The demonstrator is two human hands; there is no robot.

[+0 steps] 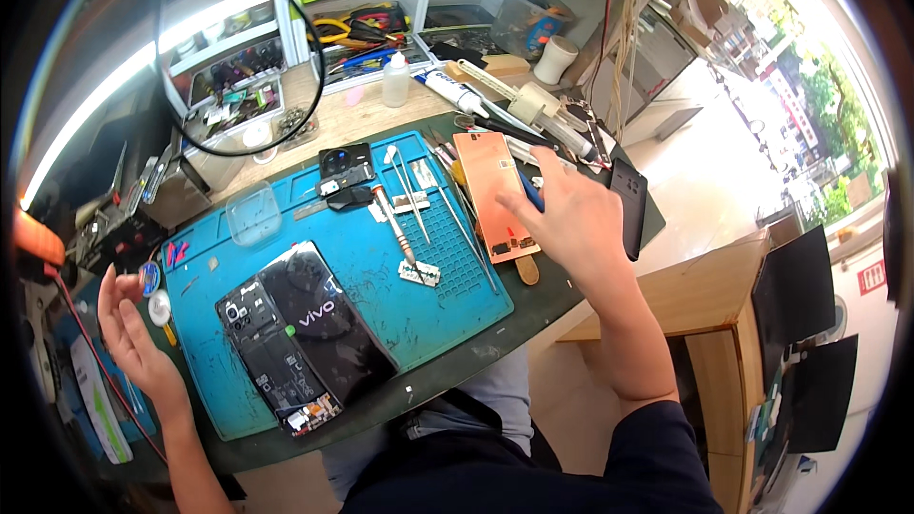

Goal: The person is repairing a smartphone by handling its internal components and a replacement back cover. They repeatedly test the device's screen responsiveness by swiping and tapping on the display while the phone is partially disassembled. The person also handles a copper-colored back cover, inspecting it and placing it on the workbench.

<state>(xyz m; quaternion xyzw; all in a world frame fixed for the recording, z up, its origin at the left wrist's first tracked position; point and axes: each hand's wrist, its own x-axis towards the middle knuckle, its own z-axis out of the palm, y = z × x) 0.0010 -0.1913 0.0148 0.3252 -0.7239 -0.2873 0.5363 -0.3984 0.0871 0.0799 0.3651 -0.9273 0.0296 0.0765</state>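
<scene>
My left hand (139, 338) is raised beside the blue mat's left edge, fingers loosely bent and apart, holding nothing. My right hand (569, 217) reaches over the orange panel (490, 181), thumb and fingers around a blue tool (531, 194), mostly hidden by the hand. On the blue mat (209, 362) lies an opened black phone (295, 376), internals exposed, beside a dark panel with its right half. Above it are a screwdriver (390, 214), tweezers (414, 195), razor blades (419, 273), small black parts (345, 176) and a clear plastic tray (252, 214).
A dark phone (628, 205) lies at the bench's right end near syringes (552, 119). Behind the mat stand a dropper bottle (396, 81), parts compartments (233, 86) and a black ring (314, 109). An orange device (36, 240) is at far left; a wooden desk (685, 295) is at right.
</scene>
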